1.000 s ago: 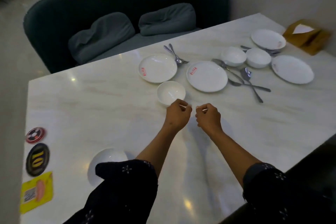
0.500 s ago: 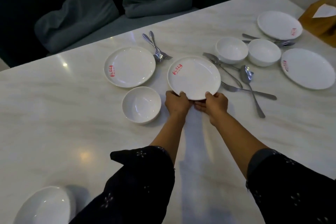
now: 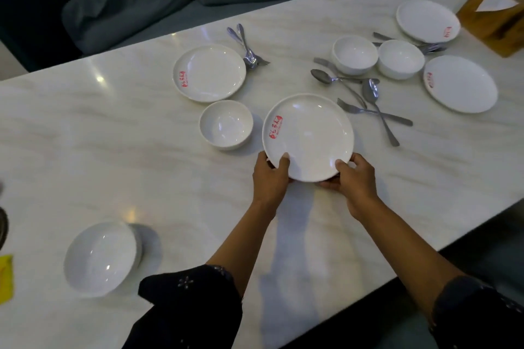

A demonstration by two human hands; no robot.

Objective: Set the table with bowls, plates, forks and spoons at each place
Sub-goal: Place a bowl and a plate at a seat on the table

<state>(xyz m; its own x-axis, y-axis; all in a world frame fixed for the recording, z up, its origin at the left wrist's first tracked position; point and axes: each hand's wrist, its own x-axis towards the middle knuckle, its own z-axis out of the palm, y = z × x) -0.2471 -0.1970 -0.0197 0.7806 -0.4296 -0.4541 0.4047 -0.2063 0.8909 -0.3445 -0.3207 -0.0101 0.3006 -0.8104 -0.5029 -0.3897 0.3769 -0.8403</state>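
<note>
A white plate (image 3: 309, 133) with a red mark is held at its near rim by both hands, lifted slightly off the marble table (image 3: 113, 150). My left hand (image 3: 269, 176) grips the rim's left side and my right hand (image 3: 354, 178) the right side. A small bowl (image 3: 226, 125) sits just left of the plate, and another plate (image 3: 209, 72) lies beyond it with a fork and spoon (image 3: 246, 45) beside it. Loose spoons and forks (image 3: 368, 96) lie right of the held plate. Two bowls (image 3: 354, 54) (image 3: 401, 58) stand farther right.
Two more plates (image 3: 460, 83) (image 3: 428, 20) lie at the far right, near a wooden tissue box (image 3: 496, 17). A bowl (image 3: 102, 258) rests near the left front edge. A dark sofa with cushions (image 3: 124, 0) runs behind the table.
Both hands reached forward from the table's middle, took the plate by its near rim and drew it toward me. The camera view moved closer over the table.
</note>
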